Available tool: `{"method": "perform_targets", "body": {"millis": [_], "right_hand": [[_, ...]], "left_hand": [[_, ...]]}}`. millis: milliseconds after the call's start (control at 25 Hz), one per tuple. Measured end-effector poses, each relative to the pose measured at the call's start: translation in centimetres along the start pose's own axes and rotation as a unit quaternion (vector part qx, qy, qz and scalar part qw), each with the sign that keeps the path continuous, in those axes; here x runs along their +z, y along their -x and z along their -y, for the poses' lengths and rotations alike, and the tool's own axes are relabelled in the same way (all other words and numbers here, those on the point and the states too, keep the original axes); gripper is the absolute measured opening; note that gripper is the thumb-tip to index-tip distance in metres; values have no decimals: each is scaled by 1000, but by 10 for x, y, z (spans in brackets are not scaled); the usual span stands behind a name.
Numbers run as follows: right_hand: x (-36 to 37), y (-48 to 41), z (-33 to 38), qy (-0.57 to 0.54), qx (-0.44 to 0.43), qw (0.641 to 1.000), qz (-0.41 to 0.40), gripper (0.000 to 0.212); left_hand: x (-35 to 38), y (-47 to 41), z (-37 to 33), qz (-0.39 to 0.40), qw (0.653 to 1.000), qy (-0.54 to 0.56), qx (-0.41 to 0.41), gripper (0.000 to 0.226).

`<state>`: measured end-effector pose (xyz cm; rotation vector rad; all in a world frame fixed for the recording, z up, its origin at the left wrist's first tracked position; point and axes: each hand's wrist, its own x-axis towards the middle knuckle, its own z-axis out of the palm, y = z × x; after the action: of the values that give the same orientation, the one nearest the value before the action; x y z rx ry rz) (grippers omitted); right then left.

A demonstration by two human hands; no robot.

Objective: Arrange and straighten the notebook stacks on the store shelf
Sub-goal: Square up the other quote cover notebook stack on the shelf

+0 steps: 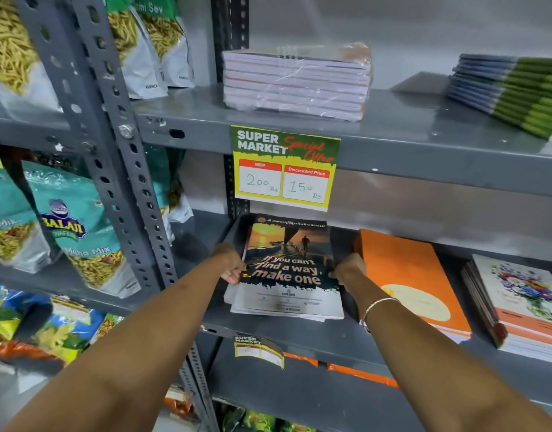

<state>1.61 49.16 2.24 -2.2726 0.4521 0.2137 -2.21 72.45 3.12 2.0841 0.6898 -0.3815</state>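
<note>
A stack of notebooks with a sunset cover reading "If you can't find a way, make one" (287,266) lies on the middle grey shelf (299,335). My left hand (229,263) grips its left edge and my right hand (349,271) grips its right edge. The lower notebooks stick out unevenly at the front. To the right lie an orange notebook stack (411,275) and a floral-cover stack (523,304). On the upper shelf sit a plastic-wrapped notebook bundle (296,82) and a fanned green-spined stack (517,92).
A yellow "Super Market" price tag (285,169) hangs from the upper shelf edge, just above the sunset stack. A perforated upright post (125,169) divides off snack packets (78,232) at the left. Orange packs (361,374) lie on the lower shelf.
</note>
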Motion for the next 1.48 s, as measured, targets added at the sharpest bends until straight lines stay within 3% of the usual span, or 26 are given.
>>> {"method": "perform_targets", "body": {"millis": [120, 240, 400, 560, 680, 840, 1080, 1280, 1480], "right_hand": [[4, 7, 3, 11, 10, 1000, -22, 38], [8, 12, 7, 16, 28, 999, -42, 36], [17, 19, 16, 0, 46, 998, -47, 36], [24, 23, 20, -31, 50, 998, -25, 40], [29, 21, 19, -83, 69, 994, -26, 24], [28, 20, 24, -210, 113, 971, -13, 27], [27, 19, 35, -241, 134, 961, 4, 17], [34, 9, 35, -214, 133, 968, 18, 32], [35, 7, 35, -195, 133, 972, 18, 24]], "left_hand": [[-10, -5, 3, 39, 999, 15, 3, 33], [-17, -2, 4, 79, 996, 41, -4, 7], [-16, -5, 5, 89, 991, 96, -12, 29], [-2, -13, -6, 40, 992, 114, 30, 12], [5, -33, -3, 37, 994, 103, 26, 30], [3, -40, -6, 20, 990, 140, 9, 23], [3, -61, -9, 13, 984, 178, 7, 28], [-3, -63, -12, -5, 984, 179, 14, 23], [0, -66, -7, 49, 973, 226, 10, 24]]}}
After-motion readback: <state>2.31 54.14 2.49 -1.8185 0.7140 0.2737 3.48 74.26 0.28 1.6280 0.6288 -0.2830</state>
